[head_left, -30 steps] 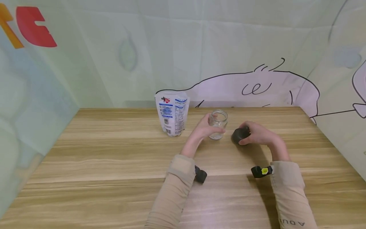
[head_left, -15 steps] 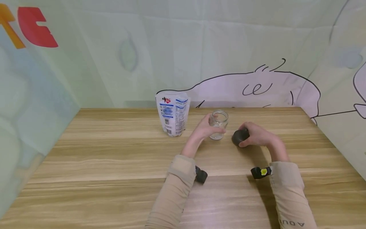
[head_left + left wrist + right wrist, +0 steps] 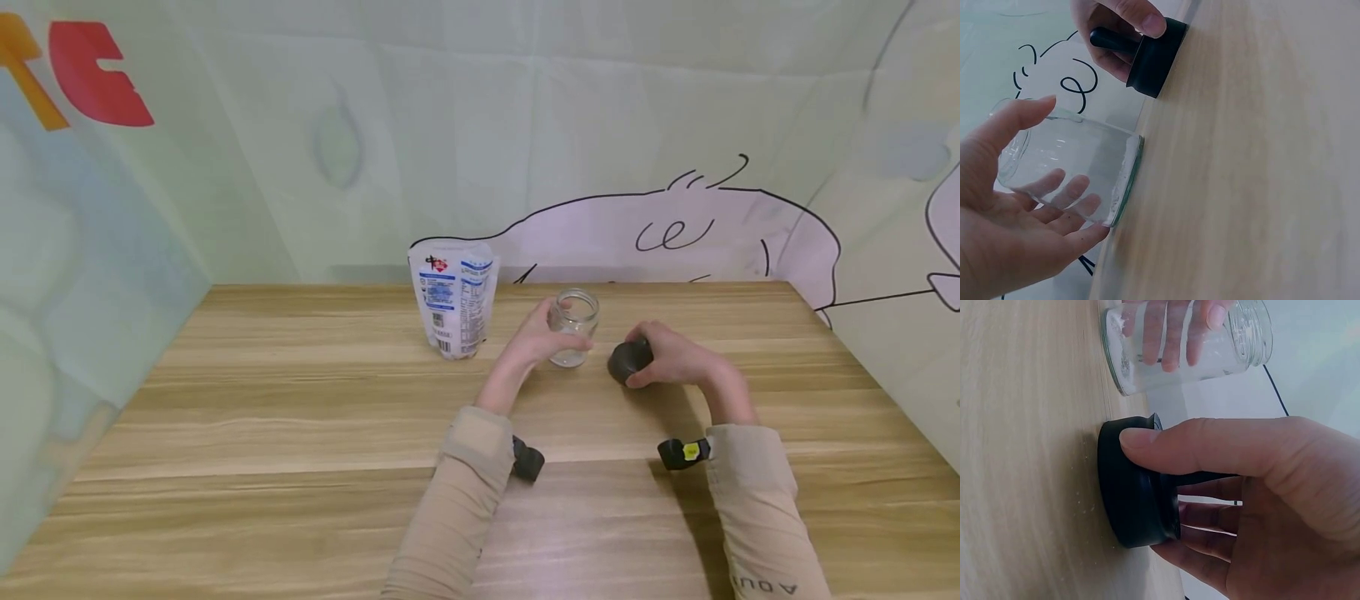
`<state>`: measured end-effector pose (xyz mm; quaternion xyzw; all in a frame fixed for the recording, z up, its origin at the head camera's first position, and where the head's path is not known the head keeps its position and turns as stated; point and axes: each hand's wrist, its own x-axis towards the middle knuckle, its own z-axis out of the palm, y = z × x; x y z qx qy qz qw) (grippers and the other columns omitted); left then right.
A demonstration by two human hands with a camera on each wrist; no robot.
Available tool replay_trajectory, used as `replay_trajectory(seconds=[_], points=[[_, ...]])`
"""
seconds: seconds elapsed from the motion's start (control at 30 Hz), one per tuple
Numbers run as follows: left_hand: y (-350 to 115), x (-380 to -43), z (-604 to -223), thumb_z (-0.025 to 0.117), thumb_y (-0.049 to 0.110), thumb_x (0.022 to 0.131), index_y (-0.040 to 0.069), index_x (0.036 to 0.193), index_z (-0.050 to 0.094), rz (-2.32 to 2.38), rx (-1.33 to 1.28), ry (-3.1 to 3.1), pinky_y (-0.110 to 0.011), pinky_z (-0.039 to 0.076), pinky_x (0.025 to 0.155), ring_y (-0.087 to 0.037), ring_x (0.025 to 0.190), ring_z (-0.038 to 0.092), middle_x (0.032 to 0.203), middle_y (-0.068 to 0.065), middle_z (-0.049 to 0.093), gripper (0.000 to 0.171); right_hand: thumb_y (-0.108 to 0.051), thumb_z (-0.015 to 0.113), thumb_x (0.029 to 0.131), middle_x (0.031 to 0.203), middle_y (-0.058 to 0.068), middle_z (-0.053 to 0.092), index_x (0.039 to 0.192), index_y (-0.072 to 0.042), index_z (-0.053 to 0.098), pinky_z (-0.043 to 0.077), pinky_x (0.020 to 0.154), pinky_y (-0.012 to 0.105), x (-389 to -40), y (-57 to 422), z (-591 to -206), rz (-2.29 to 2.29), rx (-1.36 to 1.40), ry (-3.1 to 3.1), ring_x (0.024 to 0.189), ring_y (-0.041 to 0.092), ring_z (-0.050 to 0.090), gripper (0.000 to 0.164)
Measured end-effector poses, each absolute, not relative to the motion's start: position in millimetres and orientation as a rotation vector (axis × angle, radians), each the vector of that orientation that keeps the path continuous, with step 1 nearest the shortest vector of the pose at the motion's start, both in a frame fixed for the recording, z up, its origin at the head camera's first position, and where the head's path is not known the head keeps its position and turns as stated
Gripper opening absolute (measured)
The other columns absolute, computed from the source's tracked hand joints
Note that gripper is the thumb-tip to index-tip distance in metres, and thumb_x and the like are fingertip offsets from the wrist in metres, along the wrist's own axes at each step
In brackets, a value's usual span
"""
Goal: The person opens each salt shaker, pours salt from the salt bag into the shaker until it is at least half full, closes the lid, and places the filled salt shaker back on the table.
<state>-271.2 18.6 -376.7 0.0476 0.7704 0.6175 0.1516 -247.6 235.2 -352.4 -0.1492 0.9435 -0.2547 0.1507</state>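
Note:
An uncapped glass jar (image 3: 573,333) stands upright on the table, a little white grainy matter at its base. My left hand (image 3: 543,335) grips it from the left; in the left wrist view the thumb (image 3: 1022,119) is on one side and the fingers (image 3: 1072,187) on the other. To the right, my right hand (image 3: 671,354) holds a round black lid (image 3: 628,360) by its edge, low at the tabletop. A short black stem (image 3: 1113,40) sticks out of the lid's upper face. In the right wrist view the thumb presses the lid's (image 3: 1132,494) side.
Left of the jar stands a white pouch (image 3: 453,300) with blue and red print. Small white specks (image 3: 1082,494) lie on the wooden table (image 3: 300,433) beside the lid. Behind the table hangs a printed cloth backdrop (image 3: 450,125).
The right hand has tilted the black lid slightly and lowered it a touch. The left hand and jar have stayed in place.

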Motion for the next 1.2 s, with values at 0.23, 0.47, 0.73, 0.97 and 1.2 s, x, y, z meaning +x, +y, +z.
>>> replay_trajectory(seconds=[0.23,0.47,0.73,0.97,1.2], points=[[19.4,-271.8,-377.1,0.083,0.017,0.071,0.019,0.141,0.043,1.793,0.149,2.194,-0.049,0.027,0.116,-0.03,0.142,0.033,0.153,-0.013,0.035,0.08,-0.02,0.08,0.074,0.13,0.029,0.048,0.125,0.006,0.047,0.04,0.099,0.053,-248.4,236.4,-353.1,-0.727,-0.404,2.701,0.116,0.039,0.047,0.066],[18.6,-271.2,-375.6,0.083,0.019,0.071,0.018,0.146,0.035,1.776,0.124,2.207,-0.049,0.026,0.117,-0.031,0.142,0.031,0.154,-0.013,0.034,0.089,-0.031,0.078,0.077,0.136,0.03,0.044,0.132,0.006,0.043,0.037,0.104,0.059,-249.6,236.7,-350.6,-0.742,-0.363,2.697,0.124,0.043,0.044,0.075],[17.6,-271.2,-369.8,0.084,0.017,0.07,0.012,0.147,0.032,1.768,0.156,2.26,-0.048,0.028,0.116,-0.03,0.14,0.037,0.15,-0.013,0.04,0.093,-0.036,0.077,0.079,0.135,0.031,0.045,0.134,0.007,0.041,0.038,0.102,0.058,-251.4,236.4,-348.0,-0.783,-0.383,2.708,0.124,0.044,0.045,0.079],[16.6,-270.7,-366.7,0.084,0.015,0.07,0.014,0.146,0.033,1.778,0.173,2.259,-0.048,0.029,0.116,-0.03,0.14,0.037,0.15,-0.013,0.04,0.092,-0.038,0.076,0.08,0.141,0.03,0.042,0.138,0.005,0.038,0.034,0.107,0.059,-249.6,237.1,-345.2,-0.807,-0.382,2.726,0.131,0.044,0.039,0.082],[15.5,-269.6,-361.1,0.083,0.014,0.072,0.019,0.147,0.032,1.801,0.19,2.236,-0.047,0.025,0.118,-0.029,0.145,0.029,0.156,-0.013,0.031,0.091,-0.039,0.073,0.082,0.147,0.029,0.035,0.144,0.003,0.033,0.03,0.11,0.061,-245.7,236.6,-338.4,-0.828,-0.416,2.742,0.136,0.046,0.032,0.085]])
